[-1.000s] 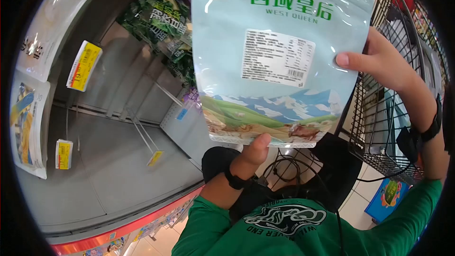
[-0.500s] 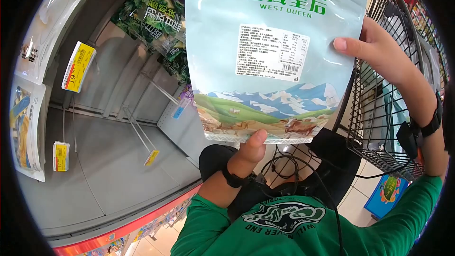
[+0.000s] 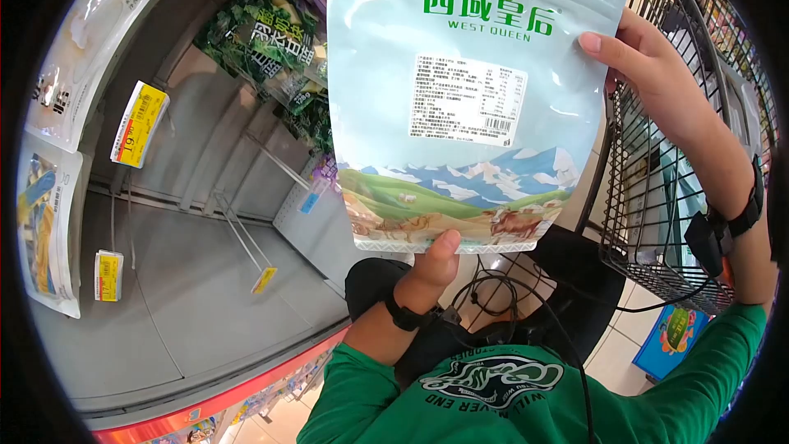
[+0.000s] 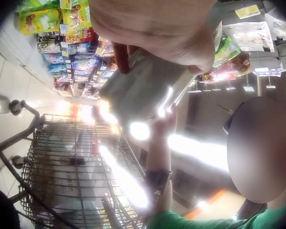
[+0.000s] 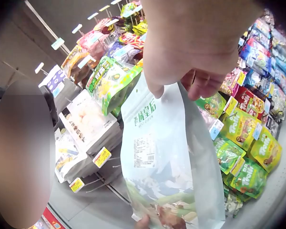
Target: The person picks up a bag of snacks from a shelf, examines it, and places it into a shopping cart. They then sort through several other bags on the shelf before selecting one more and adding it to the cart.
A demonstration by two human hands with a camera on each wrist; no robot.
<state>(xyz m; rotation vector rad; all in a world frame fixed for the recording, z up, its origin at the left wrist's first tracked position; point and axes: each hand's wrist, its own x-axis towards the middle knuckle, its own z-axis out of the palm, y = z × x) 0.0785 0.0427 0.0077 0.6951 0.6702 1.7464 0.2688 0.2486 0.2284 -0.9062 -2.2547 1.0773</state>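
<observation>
A pale blue pouch (image 3: 386, 107) with green lettering, a white printed label and a mountain picture faces the head camera, upright. The left hand (image 3: 437, 267) pinches its bottom edge, thumb on the front. At the upper right edge, the right hand (image 3: 649, 66) grips the pouch with its thumb on the front and the other fingers behind. The right wrist view shows the pouch (image 5: 157, 179) from the side, hanging under the right hand (image 5: 195, 52). In the left wrist view the left hand (image 4: 157, 28) holds the pouch (image 4: 143, 88), whose surface is in glare.
At the left is a grey shelf (image 3: 238, 321) with wire hooks, price tags (image 3: 140, 125) and white bags (image 3: 49, 222). Green snack bags (image 3: 263, 41) hang behind the pouch. A wire shopping cart (image 3: 649, 189) stands at the right, and a black cable (image 3: 567, 337) hangs before the person.
Over the last second the pouch has shifted slightly left in the head view, with both hands still holding it. The right hand appears higher, nearer the pouch's upper corner.
</observation>
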